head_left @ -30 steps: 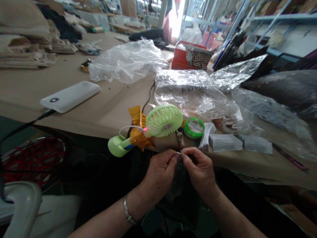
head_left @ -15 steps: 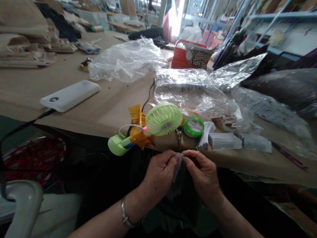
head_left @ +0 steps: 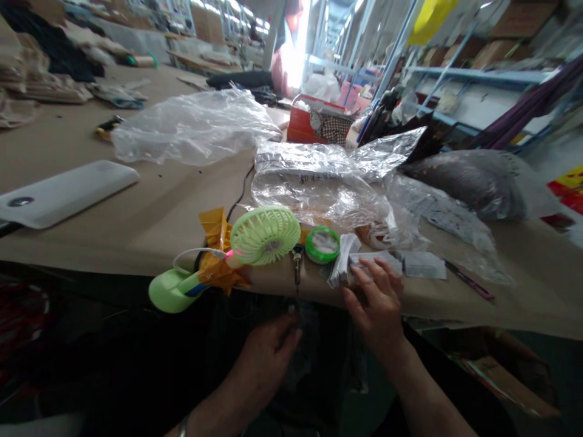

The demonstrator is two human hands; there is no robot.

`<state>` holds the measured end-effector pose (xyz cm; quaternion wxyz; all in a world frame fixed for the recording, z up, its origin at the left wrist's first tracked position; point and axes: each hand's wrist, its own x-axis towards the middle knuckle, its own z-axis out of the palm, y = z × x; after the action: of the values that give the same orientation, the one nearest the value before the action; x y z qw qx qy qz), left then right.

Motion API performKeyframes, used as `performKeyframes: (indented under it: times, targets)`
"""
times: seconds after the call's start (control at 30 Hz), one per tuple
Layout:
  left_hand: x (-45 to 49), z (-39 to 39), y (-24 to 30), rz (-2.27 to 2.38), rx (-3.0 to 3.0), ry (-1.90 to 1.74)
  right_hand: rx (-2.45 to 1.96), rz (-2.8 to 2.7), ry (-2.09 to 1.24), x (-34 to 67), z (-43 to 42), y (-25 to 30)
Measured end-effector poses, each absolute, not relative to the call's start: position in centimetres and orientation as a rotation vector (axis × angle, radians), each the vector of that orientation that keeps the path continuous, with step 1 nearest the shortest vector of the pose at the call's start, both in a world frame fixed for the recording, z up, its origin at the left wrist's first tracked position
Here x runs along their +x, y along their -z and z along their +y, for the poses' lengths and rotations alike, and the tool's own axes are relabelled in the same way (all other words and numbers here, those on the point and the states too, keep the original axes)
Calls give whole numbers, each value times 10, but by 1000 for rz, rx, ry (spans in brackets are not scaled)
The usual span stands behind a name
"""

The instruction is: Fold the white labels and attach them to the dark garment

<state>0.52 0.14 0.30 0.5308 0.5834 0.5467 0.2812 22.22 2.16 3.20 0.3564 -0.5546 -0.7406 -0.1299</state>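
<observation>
Silvery bangle behind left hand; whether fingers grip anything, cannot tell. Right hand, fingers apart, touches papery white stack beneath fingertips: probably light, bendy, slippery; best held by edges. Similar stack just right of hand.

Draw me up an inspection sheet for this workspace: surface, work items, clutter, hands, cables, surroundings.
Surface: brown tabletop, a few dark specks.
Work items: pale slips in stacks near the front edge; green-rimmed tub beside them.
Clutter: clear plastic bag behind; green fan with orange tape.
Hands: right hand over the middle stack; left hand below table edge, grip unclear.
Cables: white cable at the fan; black cable behind it.
Surroundings: blue shelving, cardboard boxes.
</observation>
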Motion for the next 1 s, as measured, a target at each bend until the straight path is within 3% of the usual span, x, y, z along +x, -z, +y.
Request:
performKeyframes:
  times: [0.47, 0.8, 1.0]
  targets:
    - [30, -4, -28, 1169, 1315, -695, -1284, -1834, 210, 219, 14, -29]
    - [66, 8, -53, 770, 537, -795, -1153, -1950, 50, 208, -27, -33]
    - [70, 9, -52, 865, 425, -831, -1125, -2126, 44, 213, -39, -32]
